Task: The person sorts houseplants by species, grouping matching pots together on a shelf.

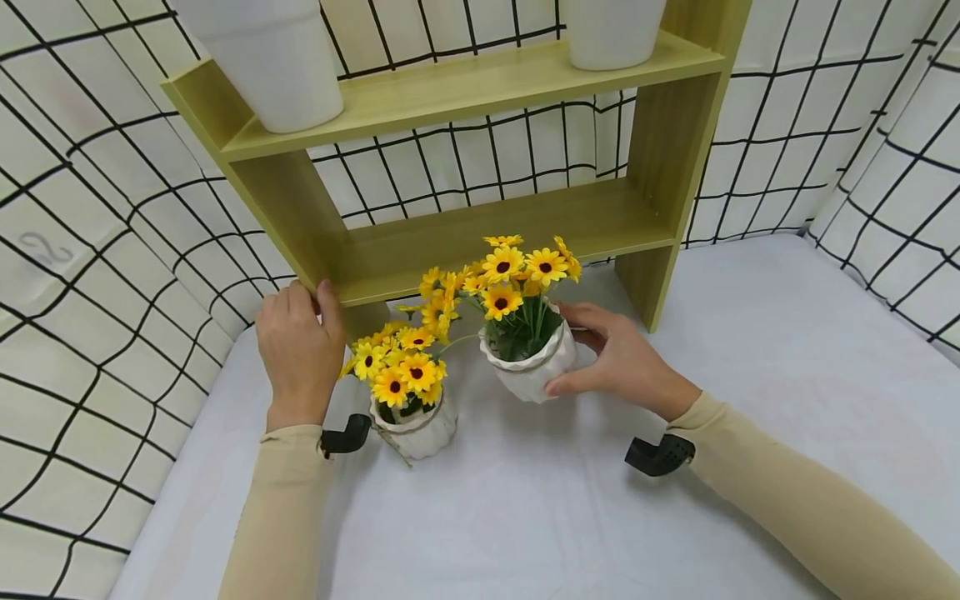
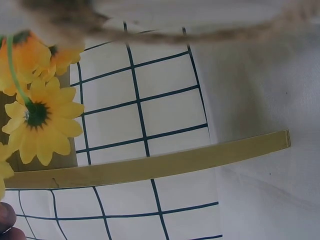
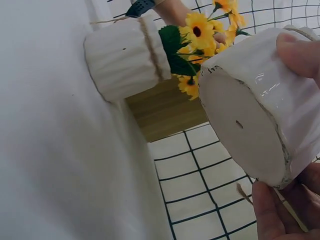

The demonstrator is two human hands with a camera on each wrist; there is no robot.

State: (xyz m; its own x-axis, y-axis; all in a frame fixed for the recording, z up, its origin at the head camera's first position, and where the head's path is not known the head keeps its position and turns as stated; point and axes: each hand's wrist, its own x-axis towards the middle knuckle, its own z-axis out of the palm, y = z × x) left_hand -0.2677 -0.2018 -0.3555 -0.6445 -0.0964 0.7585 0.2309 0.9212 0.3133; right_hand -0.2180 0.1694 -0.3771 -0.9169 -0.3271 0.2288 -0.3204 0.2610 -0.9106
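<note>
A wooden shelf (image 1: pixel 510 221) stands on a white-covered table (image 1: pixel 525 517). In front of its lower board, the right hand (image 1: pixel 618 362) holds a white pot (image 1: pixel 532 367) of yellow flowers (image 1: pixel 517 283), the thumb and fingers clamped on the pot's side toward the shelf's right end. The pot is off the table; the right wrist view shows its pale base, with a small dark mark near the middle. Its blooms reach up across the front edge of the shelf's lower board. The left hand (image 1: pixel 300 346) grips the shelf's left side board at the level of that lower board, thumb on the inner side and fingers on the outer side. Near the shelf's left end, in front of it, a second pot (image 1: pixel 420 429) sits on the table, also white and filled with yellow blooms (image 1: pixel 405 367), with brown twine (image 3: pixel 152 50) around its neck. Some flowers overlap between the two pots, and I cannot tell which pot they grow from. On the shelf's upper board stand a large white planter (image 1: pixel 273 67) at the left and another planter (image 1: pixel 615 33) at the right, both cut off by the top of the head view. Behind the shelf, black grid lines (image 1: pixel 465 158) run over a white backing.
</note>
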